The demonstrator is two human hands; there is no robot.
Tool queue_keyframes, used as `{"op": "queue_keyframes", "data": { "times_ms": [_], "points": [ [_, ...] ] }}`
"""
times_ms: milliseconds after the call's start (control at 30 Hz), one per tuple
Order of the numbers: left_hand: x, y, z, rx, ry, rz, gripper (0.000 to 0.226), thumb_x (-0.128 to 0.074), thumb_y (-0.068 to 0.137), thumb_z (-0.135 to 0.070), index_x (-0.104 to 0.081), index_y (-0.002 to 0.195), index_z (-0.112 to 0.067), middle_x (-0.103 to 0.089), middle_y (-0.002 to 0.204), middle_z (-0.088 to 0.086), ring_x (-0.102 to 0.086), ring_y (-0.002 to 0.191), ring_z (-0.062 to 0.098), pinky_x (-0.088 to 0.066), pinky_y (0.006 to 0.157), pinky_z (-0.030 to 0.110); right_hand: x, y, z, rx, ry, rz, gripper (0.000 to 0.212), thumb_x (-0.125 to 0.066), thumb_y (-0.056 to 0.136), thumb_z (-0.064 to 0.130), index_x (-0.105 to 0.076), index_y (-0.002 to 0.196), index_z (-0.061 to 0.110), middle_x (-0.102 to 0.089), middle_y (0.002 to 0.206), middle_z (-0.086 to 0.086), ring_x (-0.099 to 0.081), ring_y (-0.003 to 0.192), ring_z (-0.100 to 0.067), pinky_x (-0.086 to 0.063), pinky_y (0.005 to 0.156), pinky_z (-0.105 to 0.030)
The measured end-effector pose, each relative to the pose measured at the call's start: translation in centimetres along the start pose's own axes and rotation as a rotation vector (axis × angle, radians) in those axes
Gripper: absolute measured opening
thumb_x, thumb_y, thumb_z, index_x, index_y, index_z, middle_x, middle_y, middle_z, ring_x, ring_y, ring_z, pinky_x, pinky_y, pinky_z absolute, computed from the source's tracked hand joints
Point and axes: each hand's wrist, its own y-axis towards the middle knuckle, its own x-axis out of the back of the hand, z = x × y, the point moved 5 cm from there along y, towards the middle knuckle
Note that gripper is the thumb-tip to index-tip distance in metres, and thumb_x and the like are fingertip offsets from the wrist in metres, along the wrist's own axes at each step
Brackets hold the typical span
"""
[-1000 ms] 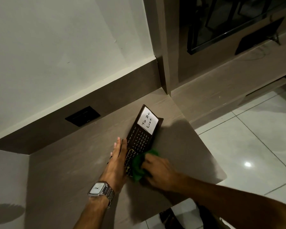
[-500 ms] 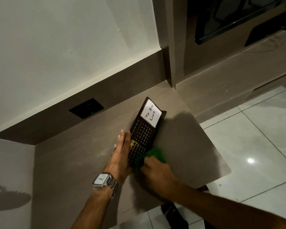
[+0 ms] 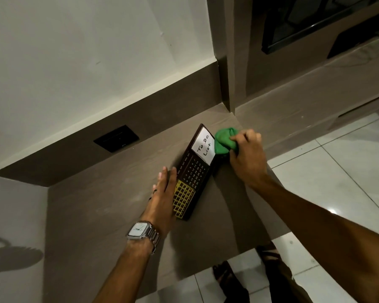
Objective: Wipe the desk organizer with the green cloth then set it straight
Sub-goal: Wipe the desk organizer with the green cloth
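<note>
The desk organizer (image 3: 193, 173) is a dark, long flat board lying askew on the brown desk (image 3: 109, 206). It carries a white "To Do List" card at its far end, a calendar grid in the middle and a yellow grid at the near end. My left hand (image 3: 162, 195) lies flat against its left long edge, fingers straight, a metal watch on the wrist. My right hand (image 3: 247, 158) grips the bunched green cloth (image 3: 224, 141) and presses it against the organizer's far right corner, beside the white card.
A black wall socket plate (image 3: 116, 138) sits in the brown back panel behind the desk. A pillar (image 3: 225, 62) rises at the desk's far right corner. The desk's right edge drops to a white tiled floor (image 3: 337, 182), where my feet show.
My right hand has swept the green cloth from the organizer's near end, by the yellow grid, up along its right side to the far corner. My left hand has stayed against the left edge.
</note>
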Motion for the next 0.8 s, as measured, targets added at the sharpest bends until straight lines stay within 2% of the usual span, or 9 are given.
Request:
{"op": "queue_keyframes", "data": {
  "times_ms": [100,200,300,367,433,533,567,700,800],
  "points": [
    [-0.3,0.3,0.3,0.031,-0.025,0.015,0.129,-0.075,0.075,-0.012,0.033,0.128,-0.055,0.026,0.155,-0.009,0.014,0.141,0.025,0.006,0.102,0.048,-0.8,-1.1,0.6,-0.027,0.056,0.03,0.041,-0.066,0.083,0.011,-0.054,0.121,0.01,-0.048,0.13,-0.013,-0.042,0.117,-0.029,-0.05,0.089,-0.043],
    [-0.6,0.7,0.5,0.039,-0.001,0.023,0.113,-0.068,0.084,-0.021,0.028,0.133,-0.053,0.025,0.155,-0.011,0.018,0.142,0.021,0.02,0.099,0.045,-3.9,-7.4,3.7,0.151,0.11,0.246,0.046,-0.067,0.081,0.017,-0.054,0.126,0.015,-0.046,0.138,-0.012,-0.041,0.125,-0.029,-0.051,0.091,-0.044],
    [-0.4,0.6,0.3,0.026,-0.091,0.026,0.124,-0.071,0.079,-0.01,0.032,0.126,-0.059,0.025,0.154,-0.013,0.017,0.142,0.02,0.008,0.107,0.048,-5.4,-13.0,5.9,0.483,0.059,0.402,0.042,-0.071,0.076,0.025,-0.06,0.116,0.017,-0.054,0.132,-0.012,-0.05,0.117,-0.031,-0.059,0.072,-0.042],
    [0.2,0.1,0.0,-0.012,-0.044,-0.004,0.137,-0.078,0.068,-0.003,0.035,0.125,-0.058,0.023,0.155,-0.01,0.012,0.142,0.02,-0.001,0.11,0.046,-5.3,-12.4,5.4,0.646,0.02,0.413,0.042,-0.076,0.073,0.019,-0.063,0.113,0.017,-0.059,0.128,-0.012,-0.055,0.113,-0.032,-0.059,0.07,-0.042],
    [0.8,-0.3,-0.6,-0.043,-0.083,-0.044,0.131,-0.072,0.07,0.005,0.028,0.133,-0.053,0.019,0.156,-0.01,0.009,0.143,0.02,-0.005,0.113,0.043,-4.8,-9.4,3.8,0.706,-0.056,0.37,0.042,-0.08,0.071,0.011,-0.067,0.111,0.014,-0.062,0.126,-0.013,-0.058,0.112,-0.036,-0.058,0.073,-0.044],
    [1.5,-0.3,-1.8,-0.096,-0.223,-0.086,0.087,-0.054,0.087,0.004,0.0,0.148,-0.024,0.003,0.159,0.001,0.001,0.146,0.027,-0.01,0.118,0.052,-3.5,-2.7,0.8,0.533,-0.157,0.257,0.045,-0.071,0.079,0.003,-0.062,0.122,0.012,-0.054,0.136,-0.014,-0.05,0.119,-0.04,-0.055,0.078,-0.048],
    [1.5,-0.4,-2.0,-0.108,-0.205,-0.094,0.083,-0.054,0.087,0.004,-0.003,0.149,-0.019,0.0,0.159,0.006,-0.001,0.146,0.029,-0.012,0.118,0.054,-3.1,-1.0,0.0,0.452,-0.177,0.233,0.046,-0.066,0.084,0.003,-0.058,0.128,0.013,-0.05,0.139,-0.014,-0.047,0.121,-0.039,-0.054,0.08,-0.048],
    [1.4,-0.8,-1.3,-0.095,-0.232,-0.053,0.104,-0.067,0.082,-0.006,0.011,0.145,-0.036,0.01,0.158,-0.004,0.007,0.146,0.019,-0.004,0.118,0.048,-3.4,-0.1,0.3,0.226,-0.068,0.185,0.038,-0.059,0.092,0.013,-0.054,0.13,0.016,-0.048,0.133,-0.015,-0.048,0.114,-0.032,-0.053,0.083,-0.045],
    [1.2,-1.0,-0.9,-0.117,-0.122,-0.035,0.124,-0.079,0.069,-0.011,0.015,0.145,-0.035,0.014,0.157,-0.005,0.011,0.144,0.016,0.001,0.116,0.043,-4.7,-4.5,2.4,0.286,0.006,0.219,0.043,-0.067,0.086,0.013,-0.056,0.128,0.012,-0.047,0.133,-0.018,-0.046,0.118,-0.033,-0.054,0.084,-0.047]
  ]
}}
